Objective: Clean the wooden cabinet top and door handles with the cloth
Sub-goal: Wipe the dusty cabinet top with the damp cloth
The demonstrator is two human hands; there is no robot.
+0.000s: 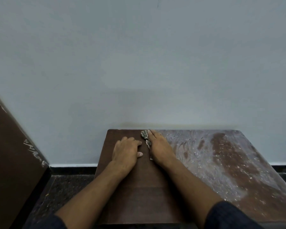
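Cabinet top (221, 162) half dusty against wall (139, 63)

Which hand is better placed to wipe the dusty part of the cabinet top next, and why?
The right hand: it already presses the cloth at the edge of the dusty patch. The left hand rests on the cleaner side, without the cloth.
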